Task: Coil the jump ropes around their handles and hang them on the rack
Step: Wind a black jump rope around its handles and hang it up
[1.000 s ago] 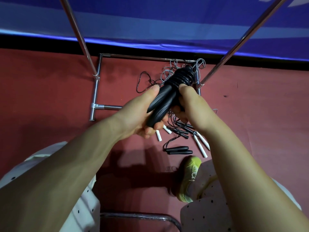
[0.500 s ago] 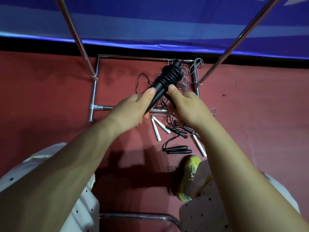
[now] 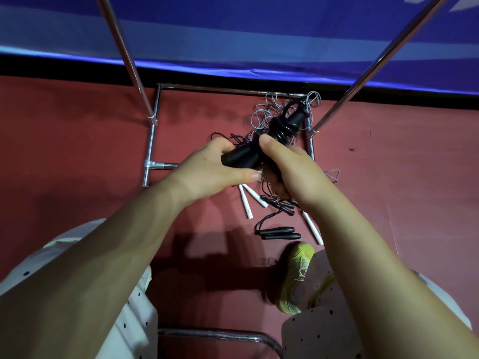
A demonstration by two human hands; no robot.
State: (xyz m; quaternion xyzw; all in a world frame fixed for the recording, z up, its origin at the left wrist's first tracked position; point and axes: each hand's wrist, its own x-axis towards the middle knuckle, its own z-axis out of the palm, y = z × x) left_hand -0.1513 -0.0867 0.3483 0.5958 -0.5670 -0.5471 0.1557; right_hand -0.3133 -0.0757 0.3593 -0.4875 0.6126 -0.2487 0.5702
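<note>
A black jump rope [image 3: 282, 130] with its cord coiled around the paired handles is held in front of me, tilted up to the right. My left hand [image 3: 207, 172] grips the lower handle ends, thumb underneath. My right hand [image 3: 287, 164] grips the handles just below the coil, thumb on top. Below them on the red floor lie more ropes: white handles [image 3: 246, 203], a black handle pair [image 3: 280, 233] and a tangle of grey cord [image 3: 264, 117]. The chrome rack's two slanted poles [image 3: 121, 50] rise on either side.
The rack's base frame [image 3: 151, 149] lies on the red floor against a blue wall mat [image 3: 259, 35]. My yellow-green shoe [image 3: 295, 278] stands near the ropes. A curved metal bar [image 3: 215, 335] crosses the bottom of the view.
The coiled rope has swung from pointing up-left of centre to farther right, its handle ends turned more level. My left hand shifted its grip to the handle ends, and my right thumb moved onto the coil's lower edge.
</note>
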